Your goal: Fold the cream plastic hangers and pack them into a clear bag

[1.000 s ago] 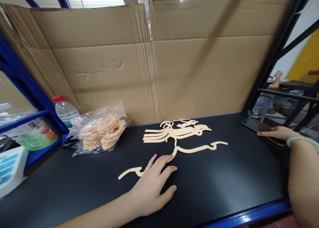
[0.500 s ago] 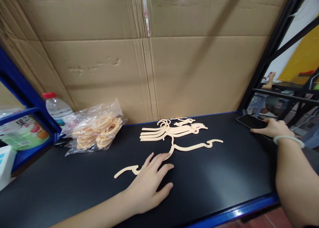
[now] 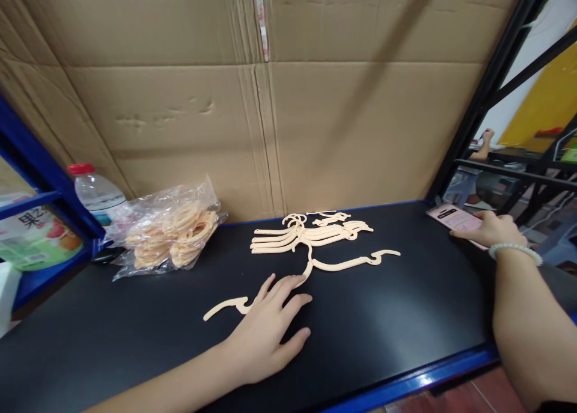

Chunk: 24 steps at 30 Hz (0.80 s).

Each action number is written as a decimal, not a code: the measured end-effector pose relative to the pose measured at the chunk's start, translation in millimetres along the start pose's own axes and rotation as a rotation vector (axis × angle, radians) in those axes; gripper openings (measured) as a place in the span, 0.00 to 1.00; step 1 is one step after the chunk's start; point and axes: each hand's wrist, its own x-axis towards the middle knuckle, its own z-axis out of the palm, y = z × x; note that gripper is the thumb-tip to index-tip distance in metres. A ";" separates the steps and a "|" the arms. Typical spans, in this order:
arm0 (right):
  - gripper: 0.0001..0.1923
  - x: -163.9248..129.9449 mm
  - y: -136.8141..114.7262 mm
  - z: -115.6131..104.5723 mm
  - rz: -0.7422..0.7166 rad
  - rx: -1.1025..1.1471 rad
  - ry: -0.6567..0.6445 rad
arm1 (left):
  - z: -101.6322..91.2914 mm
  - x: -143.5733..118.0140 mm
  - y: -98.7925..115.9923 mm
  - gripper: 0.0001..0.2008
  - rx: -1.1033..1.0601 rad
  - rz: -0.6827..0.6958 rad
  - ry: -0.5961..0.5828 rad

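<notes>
My left hand (image 3: 268, 329) lies flat on the black shelf top (image 3: 396, 317), fingers spread, covering the middle of a single cream plastic hanger (image 3: 342, 263) whose left arm sticks out by my fingers. Behind it lies a small pile of the same hangers (image 3: 306, 234). My right hand (image 3: 489, 229), a bead bracelet on its wrist, rests on a phone (image 3: 453, 216) at the far right edge. The phone's screen is lit with a pinkish display.
A clear plastic bag of cream hangers (image 3: 174, 232) sits at the back left, with a red-capped water bottle (image 3: 92, 190) beside it. Cardboard sheets (image 3: 270, 100) wall the back. Blue rack posts stand left; a black post stands right.
The phone's screen has gone from dark to lit under my right hand. My left hand has stayed on the hanger. The view has shifted slightly.
</notes>
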 end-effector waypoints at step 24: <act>0.40 8.4 10.1 8.9 0.003 0.016 -0.039 | 0.6 -0.3 -0.7 0.20 0.017 0.003 -0.013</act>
